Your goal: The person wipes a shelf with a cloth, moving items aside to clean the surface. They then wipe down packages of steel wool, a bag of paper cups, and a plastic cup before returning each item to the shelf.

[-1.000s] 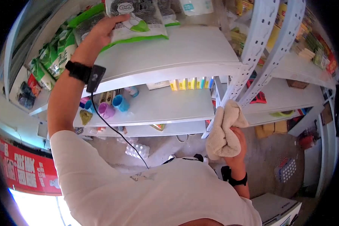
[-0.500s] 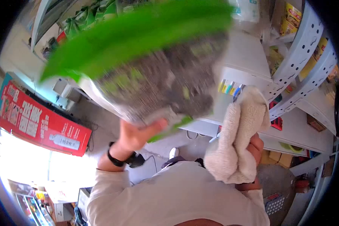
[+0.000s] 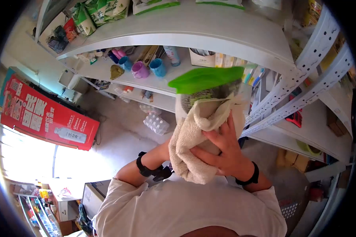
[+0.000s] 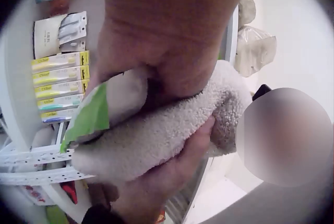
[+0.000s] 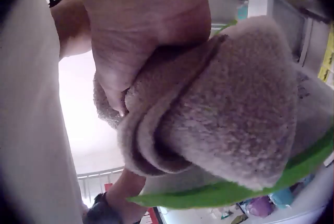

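A clear and white bag with a green edge (image 3: pixel 207 79) hangs upright before my chest, its dark contents showing. A folded beige towel (image 3: pixel 190 150) lies against its near side. My right hand (image 3: pixel 229 154) grips the towel with fingers spread across it; in the right wrist view this hand (image 5: pixel 151 36) bends over the towel (image 5: pixel 235 104). My left hand is mostly hidden behind the towel in the head view; in the left wrist view the left hand (image 4: pixel 162 57) holds the bag (image 4: pixel 96 112), with the towel (image 4: pixel 151 140) and right hand (image 4: pixel 167 177) beside it.
Behind is a white shelf (image 3: pixel 146 37) with green bags (image 3: pixel 106 12) on top. Cups (image 3: pixel 140 70), a spray can (image 3: pixel 171 56) and boxes stand one level lower. Perforated posts (image 3: pixel 304 75) rise at right. A red box (image 3: pixel 47 114) is at left, wrapped bottles (image 3: pixel 156 123) on the floor.
The bag has come off the shelf, down in front of my chest. My left hand has moved down with it and behind the towel. My right hand has brought the towel leftward against the bag.
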Tool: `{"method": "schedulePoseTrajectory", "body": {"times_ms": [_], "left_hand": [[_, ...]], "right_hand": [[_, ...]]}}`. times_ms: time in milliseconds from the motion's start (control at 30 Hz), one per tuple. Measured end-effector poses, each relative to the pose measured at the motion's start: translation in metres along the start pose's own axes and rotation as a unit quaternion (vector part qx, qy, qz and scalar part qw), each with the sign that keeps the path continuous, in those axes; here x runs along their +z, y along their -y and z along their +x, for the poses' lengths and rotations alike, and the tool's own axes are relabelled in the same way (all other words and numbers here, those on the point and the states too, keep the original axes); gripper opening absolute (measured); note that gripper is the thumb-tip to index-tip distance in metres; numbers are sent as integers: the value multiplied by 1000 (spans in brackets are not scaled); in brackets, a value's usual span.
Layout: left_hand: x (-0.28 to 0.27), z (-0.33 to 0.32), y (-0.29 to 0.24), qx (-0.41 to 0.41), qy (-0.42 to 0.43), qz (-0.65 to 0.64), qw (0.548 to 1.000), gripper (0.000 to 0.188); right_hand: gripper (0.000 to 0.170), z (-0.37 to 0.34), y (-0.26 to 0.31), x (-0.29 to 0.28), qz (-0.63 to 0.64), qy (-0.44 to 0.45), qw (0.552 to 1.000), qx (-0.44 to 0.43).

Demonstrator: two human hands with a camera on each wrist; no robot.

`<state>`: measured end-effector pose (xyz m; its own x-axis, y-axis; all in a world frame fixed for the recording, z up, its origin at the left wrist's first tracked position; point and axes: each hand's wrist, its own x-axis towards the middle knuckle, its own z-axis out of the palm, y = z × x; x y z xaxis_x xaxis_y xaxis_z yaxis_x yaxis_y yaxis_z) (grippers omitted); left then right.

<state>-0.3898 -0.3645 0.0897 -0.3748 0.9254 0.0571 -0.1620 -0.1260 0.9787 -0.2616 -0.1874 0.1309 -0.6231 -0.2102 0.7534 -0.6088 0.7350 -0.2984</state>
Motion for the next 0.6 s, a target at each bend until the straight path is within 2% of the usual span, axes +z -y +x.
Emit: {"method": "schedulePoseTrajectory", "body": {"times_ms": [33,67,100,133,167,200,233,267,333,400,467,500,567,600], "left_hand": [[-1,-4,3,-17,12,-63,998,83],[-7,-9,3,20,63,26,997,74],[-12,-14,3,66,108,110,986,66],[-6,-22,-14,111,102,47,987,55],[-10,-28,-23,107,102,105,983,50],[-17,-35,-31,104,99,164,976,45],[-22,-45,-35,79,89,105,987,40],[-30,-52,-42,110,101,120,981,40],[-49,-69,-51,170,119,148,967,42],[-67,-82,-39,209,77,77,972,52],[-90,-98,-34,160,65,-28,985,60],[-97,-103,-32,109,50,-40,992,67],[-103,-113,-33,171,69,-19,983,65],[-103,-117,-35,204,76,-12,976,64]], "right_hand": [[53,0,2,2,-17,-18,1000,13],[54,0,3,2,-34,-36,998,25],[55,0,4,7,7,-85,991,104],[56,0,5,13,58,-143,972,180],[57,1,6,19,111,-206,941,244],[56,7,3,27,186,-285,889,308],[55,13,8,32,198,-302,878,314],[54,19,13,37,210,-320,866,320],[50,31,39,58,115,-233,939,226],[46,44,66,85,23,-140,982,126],[42,55,83,107,-68,-47,996,25],[43,59,88,114,-66,-45,996,30],[45,65,96,124,-62,-40,996,40],[43,69,97,127,-17,-87,989,120]]}}
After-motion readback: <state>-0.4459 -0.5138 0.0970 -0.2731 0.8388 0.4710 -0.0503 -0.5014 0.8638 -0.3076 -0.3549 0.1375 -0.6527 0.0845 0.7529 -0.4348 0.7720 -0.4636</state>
